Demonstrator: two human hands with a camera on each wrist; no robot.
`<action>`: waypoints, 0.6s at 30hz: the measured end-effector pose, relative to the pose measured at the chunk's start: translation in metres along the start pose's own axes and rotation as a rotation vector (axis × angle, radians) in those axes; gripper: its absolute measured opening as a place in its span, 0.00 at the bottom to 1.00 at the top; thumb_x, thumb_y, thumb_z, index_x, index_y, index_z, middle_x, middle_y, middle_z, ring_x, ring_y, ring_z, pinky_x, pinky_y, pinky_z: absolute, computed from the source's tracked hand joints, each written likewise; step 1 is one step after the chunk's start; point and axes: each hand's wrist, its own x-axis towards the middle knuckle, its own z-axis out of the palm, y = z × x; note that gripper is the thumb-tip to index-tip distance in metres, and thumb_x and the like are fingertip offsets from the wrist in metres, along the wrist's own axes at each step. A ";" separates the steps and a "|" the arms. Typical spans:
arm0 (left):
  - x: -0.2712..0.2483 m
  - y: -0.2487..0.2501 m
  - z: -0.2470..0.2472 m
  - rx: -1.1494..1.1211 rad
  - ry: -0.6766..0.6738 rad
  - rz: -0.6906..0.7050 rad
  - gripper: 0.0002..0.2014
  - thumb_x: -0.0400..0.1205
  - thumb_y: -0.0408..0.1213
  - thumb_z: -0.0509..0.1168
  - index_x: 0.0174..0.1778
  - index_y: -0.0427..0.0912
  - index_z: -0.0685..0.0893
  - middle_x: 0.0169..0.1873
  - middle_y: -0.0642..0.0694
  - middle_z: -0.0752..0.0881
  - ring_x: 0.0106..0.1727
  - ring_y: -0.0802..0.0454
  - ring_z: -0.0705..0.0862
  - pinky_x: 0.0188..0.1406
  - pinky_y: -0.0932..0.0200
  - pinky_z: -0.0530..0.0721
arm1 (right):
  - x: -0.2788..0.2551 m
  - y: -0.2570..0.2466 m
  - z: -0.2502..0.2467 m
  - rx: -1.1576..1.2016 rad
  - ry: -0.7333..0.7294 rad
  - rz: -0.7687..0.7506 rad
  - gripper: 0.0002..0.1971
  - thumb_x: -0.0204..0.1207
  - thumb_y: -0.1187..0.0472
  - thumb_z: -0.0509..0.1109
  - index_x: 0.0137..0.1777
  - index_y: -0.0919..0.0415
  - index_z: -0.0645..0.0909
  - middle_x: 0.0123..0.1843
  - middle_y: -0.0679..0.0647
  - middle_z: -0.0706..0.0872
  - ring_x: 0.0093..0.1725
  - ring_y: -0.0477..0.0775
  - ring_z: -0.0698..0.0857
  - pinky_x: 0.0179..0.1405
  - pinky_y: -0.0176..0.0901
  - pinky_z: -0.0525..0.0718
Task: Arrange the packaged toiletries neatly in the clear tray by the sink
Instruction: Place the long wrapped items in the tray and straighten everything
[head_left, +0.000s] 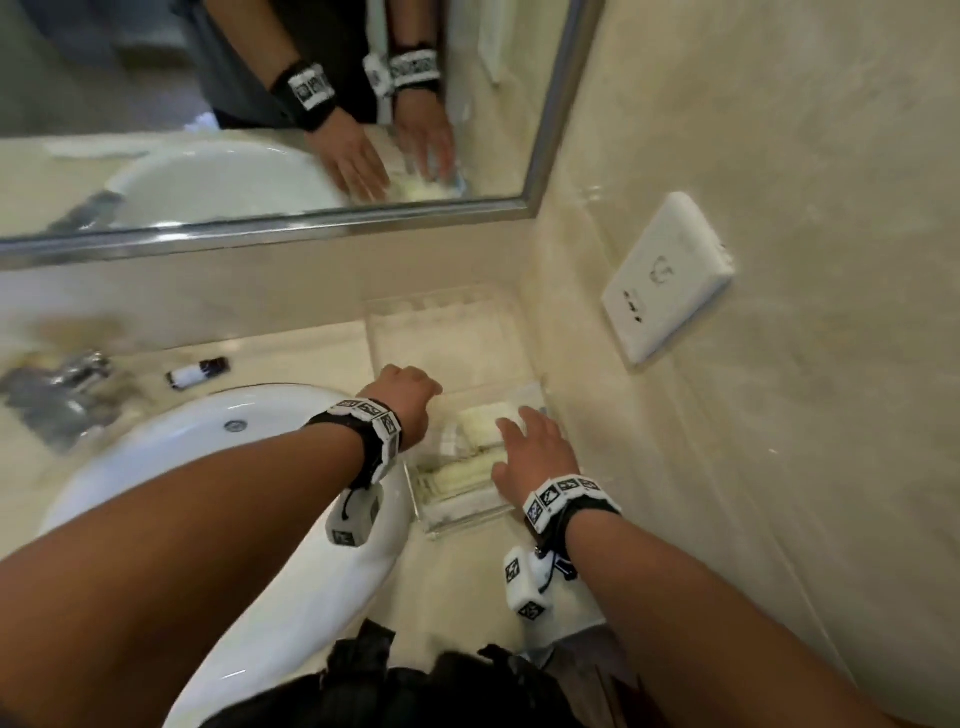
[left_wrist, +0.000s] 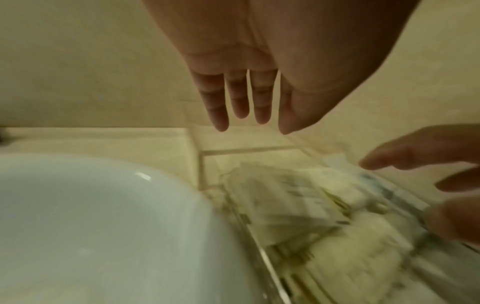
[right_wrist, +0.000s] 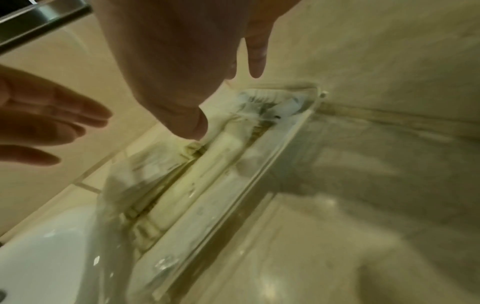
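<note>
A clear tray (head_left: 460, 522) sits on the counter between the sink and the right wall. Several pale packaged toiletries (head_left: 483, 431) lie inside it, blurred in the left wrist view (left_wrist: 298, 205) and lying lengthwise in the right wrist view (right_wrist: 221, 148). My left hand (head_left: 402, 387) hangs over the tray's far left side with straight fingers (left_wrist: 239, 98) and holds nothing. My right hand (head_left: 530, 447) is spread just over the packets at the tray's right side, thumb (right_wrist: 192, 123) low near them. Whether it touches them I cannot tell.
The white sink basin (head_left: 208, 467) borders the tray's left edge. A faucet (head_left: 57, 384) and a small bottle (head_left: 197, 371) lie behind the basin. The tiled wall with a white socket plate (head_left: 670, 275) stands close on the right, and a mirror (head_left: 260, 104) hangs above.
</note>
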 end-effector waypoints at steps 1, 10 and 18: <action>-0.010 -0.014 -0.001 -0.026 0.015 -0.058 0.26 0.82 0.34 0.58 0.78 0.52 0.73 0.77 0.46 0.73 0.75 0.40 0.68 0.73 0.45 0.73 | 0.002 -0.010 -0.002 -0.004 -0.004 -0.029 0.33 0.81 0.51 0.63 0.85 0.48 0.59 0.90 0.57 0.53 0.87 0.62 0.52 0.83 0.59 0.61; -0.126 -0.134 0.004 -0.238 0.109 -0.505 0.22 0.83 0.46 0.61 0.76 0.54 0.74 0.73 0.47 0.76 0.73 0.43 0.75 0.70 0.48 0.77 | 0.020 -0.168 -0.012 0.061 -0.033 -0.432 0.33 0.79 0.53 0.64 0.85 0.45 0.63 0.88 0.53 0.55 0.85 0.59 0.57 0.81 0.53 0.65; -0.200 -0.199 0.011 -0.334 0.177 -0.700 0.22 0.84 0.45 0.60 0.75 0.53 0.74 0.72 0.46 0.77 0.71 0.44 0.76 0.67 0.48 0.78 | 0.027 -0.265 -0.006 -0.009 -0.095 -0.589 0.31 0.80 0.52 0.65 0.84 0.45 0.64 0.88 0.51 0.56 0.84 0.58 0.61 0.80 0.52 0.67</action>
